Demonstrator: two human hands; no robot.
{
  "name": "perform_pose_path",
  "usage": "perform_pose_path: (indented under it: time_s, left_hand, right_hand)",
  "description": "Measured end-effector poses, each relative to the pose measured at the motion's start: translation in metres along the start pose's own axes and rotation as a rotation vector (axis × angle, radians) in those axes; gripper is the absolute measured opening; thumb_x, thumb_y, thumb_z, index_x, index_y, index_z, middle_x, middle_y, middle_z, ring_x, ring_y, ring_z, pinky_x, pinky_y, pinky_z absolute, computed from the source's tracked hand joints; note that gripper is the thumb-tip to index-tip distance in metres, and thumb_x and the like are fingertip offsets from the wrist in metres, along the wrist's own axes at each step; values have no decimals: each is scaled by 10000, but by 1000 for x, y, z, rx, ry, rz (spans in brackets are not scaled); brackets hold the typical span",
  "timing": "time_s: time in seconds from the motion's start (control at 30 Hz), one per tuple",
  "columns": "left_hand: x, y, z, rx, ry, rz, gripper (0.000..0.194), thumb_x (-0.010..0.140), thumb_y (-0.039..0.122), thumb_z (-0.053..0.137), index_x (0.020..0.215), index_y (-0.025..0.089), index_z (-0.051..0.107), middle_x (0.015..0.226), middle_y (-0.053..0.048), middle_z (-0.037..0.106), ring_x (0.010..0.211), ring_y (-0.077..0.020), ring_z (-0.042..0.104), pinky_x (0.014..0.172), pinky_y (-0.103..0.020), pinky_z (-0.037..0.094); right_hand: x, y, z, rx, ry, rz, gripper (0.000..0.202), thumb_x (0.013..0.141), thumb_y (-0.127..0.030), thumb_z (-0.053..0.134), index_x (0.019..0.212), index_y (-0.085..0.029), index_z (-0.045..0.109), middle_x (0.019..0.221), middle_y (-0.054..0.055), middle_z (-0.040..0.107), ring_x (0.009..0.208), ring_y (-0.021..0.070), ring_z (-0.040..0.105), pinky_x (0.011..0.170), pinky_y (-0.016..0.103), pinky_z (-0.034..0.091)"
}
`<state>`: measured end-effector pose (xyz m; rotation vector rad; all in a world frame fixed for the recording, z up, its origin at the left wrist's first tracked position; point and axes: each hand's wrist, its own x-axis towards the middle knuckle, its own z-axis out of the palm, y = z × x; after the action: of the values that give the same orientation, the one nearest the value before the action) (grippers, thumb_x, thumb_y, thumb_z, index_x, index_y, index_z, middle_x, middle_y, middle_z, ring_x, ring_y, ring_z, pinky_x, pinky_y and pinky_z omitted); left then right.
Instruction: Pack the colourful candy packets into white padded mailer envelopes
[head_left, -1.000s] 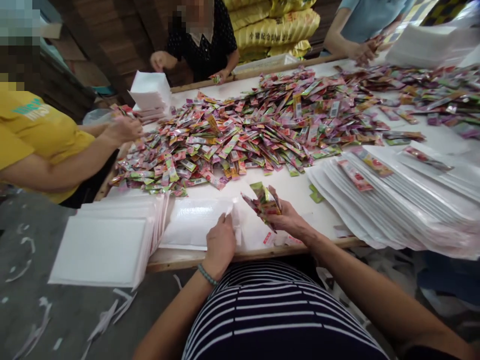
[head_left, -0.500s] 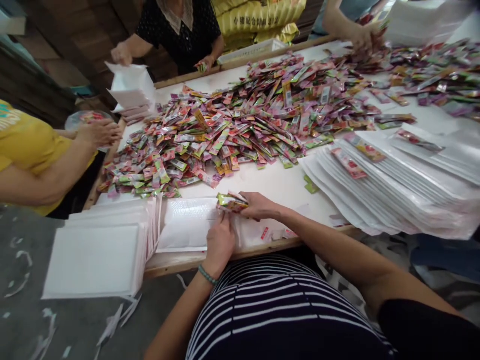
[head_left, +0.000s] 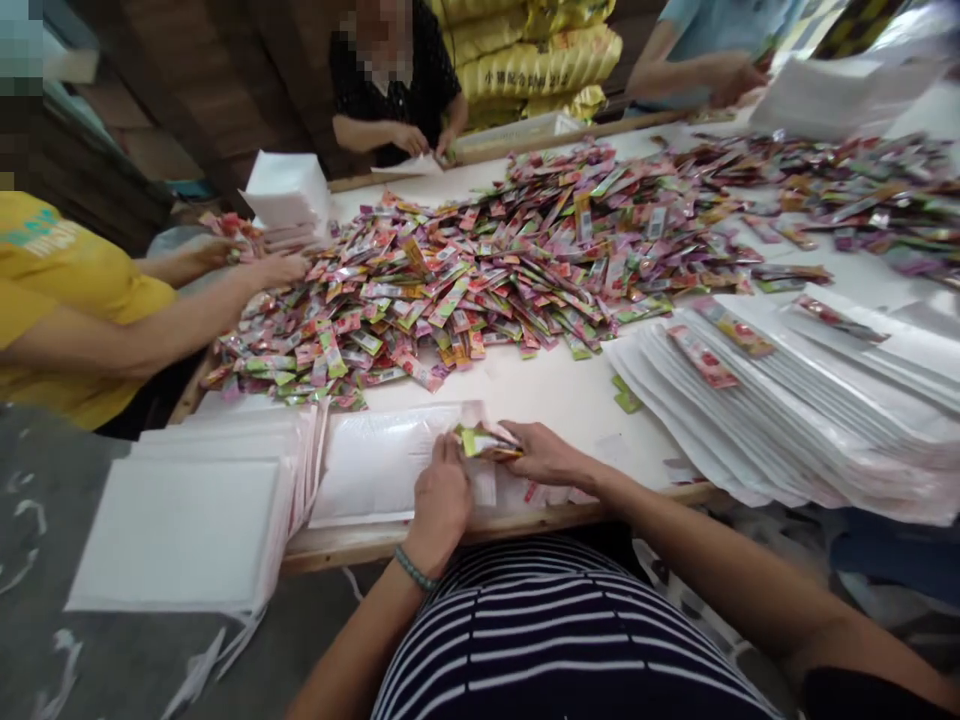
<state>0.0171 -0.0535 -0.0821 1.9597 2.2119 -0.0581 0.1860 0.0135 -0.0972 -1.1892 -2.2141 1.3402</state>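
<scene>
A white padded envelope lies flat on the table in front of me, its opening toward the right. My left hand, with a green bead bracelet at the wrist, is closed on the envelope near that opening; its fingertips are partly hidden. Just to the right, my right hand grips a small bundle of snack packets, green, white and pinkish, held level over the mouth of the envelope. The bundle's left end is close to my left fingertips; whether they touch I cannot tell.
A big heap of snack packets spreads across the table. Padded envelopes stack at the left, with more fanned at the right, packets on top. A yellow-sleeved person reaches in from the left; other people work opposite.
My right hand and its packets have shifted slightly right and lower in view. The yellow-sleeved person now reaches to the heap; the person opposite has both hands near a flat white envelope.
</scene>
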Motion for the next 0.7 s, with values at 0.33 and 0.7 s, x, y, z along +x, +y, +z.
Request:
perform_pose_path:
  time_s: [0.33, 0.7]
  left_hand:
    - [4, 12, -32, -314, 181, 189, 690, 706, 1, 473, 1380, 142, 455, 1450, -92, 494, 1347, -202, 452, 1140, -351, 376]
    - [15, 28, -80, -872, 161, 121, 626, 687, 80, 504, 1305, 152, 574, 911, -27, 729, 676, -133, 628, 676, -248, 532]
  right_hand:
    - [-1, -35, -25, -905, 205, -334, 395, 919, -86, 379, 1290, -116, 511, 1208, 160, 616, 995, 248, 582, 853, 395, 362]
    - [24, -99, -59, -1046, -157, -431, 134, 825, -187, 594, 844, -106, 699, 871, 145, 680, 846, 241, 619, 756, 346, 407]
